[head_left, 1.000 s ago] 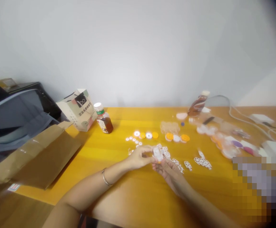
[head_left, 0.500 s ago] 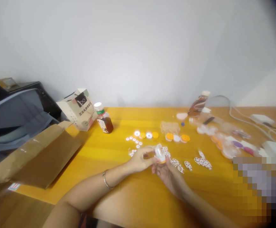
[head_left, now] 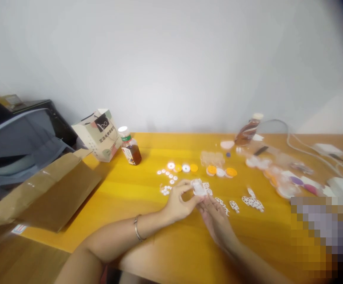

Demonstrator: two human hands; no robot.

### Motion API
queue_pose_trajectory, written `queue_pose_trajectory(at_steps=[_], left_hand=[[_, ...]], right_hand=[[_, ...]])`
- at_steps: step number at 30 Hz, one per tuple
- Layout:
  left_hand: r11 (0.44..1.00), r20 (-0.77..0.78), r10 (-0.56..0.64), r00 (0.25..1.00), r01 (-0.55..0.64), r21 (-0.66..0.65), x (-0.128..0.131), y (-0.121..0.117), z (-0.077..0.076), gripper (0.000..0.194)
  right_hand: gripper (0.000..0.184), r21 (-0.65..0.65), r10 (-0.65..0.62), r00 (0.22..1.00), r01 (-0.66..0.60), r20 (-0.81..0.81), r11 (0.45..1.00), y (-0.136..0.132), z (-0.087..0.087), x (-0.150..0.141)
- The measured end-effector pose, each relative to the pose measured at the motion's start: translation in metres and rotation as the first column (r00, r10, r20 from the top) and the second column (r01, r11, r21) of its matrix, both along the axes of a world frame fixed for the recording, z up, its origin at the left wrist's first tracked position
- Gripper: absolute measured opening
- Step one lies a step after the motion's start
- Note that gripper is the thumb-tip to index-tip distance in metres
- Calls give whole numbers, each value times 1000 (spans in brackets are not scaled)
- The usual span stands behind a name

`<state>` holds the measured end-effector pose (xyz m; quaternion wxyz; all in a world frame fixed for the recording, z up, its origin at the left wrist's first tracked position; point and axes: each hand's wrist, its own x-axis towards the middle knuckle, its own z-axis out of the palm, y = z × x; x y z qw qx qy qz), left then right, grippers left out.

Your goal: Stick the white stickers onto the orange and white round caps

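Note:
Between both hands, above the table, is a small clear plastic container (head_left: pixel 199 188). My left hand (head_left: pixel 179 201) is closed round its left side, thumb below and fingers above. At its lower right, the fingers of my right hand (head_left: pixel 217 217) are pressed together against its end; the orange end is hidden now. White perforated plastic pieces (head_left: pixel 222 205) lie just behind and right of the hands. Beyond them is a row of white and orange discs (head_left: pixel 185 168), and small white round pieces (head_left: pixel 167 173) lie to the left.
An open cardboard box (head_left: pixel 47 193) takes up the table's left side. Behind it stand a paper bag (head_left: pixel 100 136) and a drink bottle (head_left: pixel 131 152). Another bottle (head_left: pixel 246 132), cables (head_left: pixel 310 152) and assorted plastic parts (head_left: pixel 278 179) are at the right. More perforated pieces (head_left: pixel 252 202) lie nearer.
The container has turned in my hands, so its orange end no longer shows. My right hand's fingers have drawn together at its lower end.

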<state>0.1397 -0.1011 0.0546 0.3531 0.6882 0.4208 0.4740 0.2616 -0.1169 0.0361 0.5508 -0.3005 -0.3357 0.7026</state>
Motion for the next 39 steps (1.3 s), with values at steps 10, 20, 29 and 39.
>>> queue_pose_trajectory(at_steps=[10, 20, 29, 39], left_hand=[[985, 42, -138, 990, 141, -101, -9, 8, -1, 24], [982, 59, -147, 987, 153, -109, -7, 7, -8, 26], [994, -48, -19, 999, 14, -106, -9, 6, 1, 20], [995, -60, 18, 998, -23, -95, -7, 3, -1, 23]], right_hand=[[26, -155, 100, 985, -122, -139, 980, 4, 2, 0], [32, -234, 274, 895, -368, -353, 900, 2, 0, 0], [21, -23, 110, 988, -113, -106, 993, 3, -7, 1], [31, 42, 33, 999, -32, -25, 999, -1, -9, -2]])
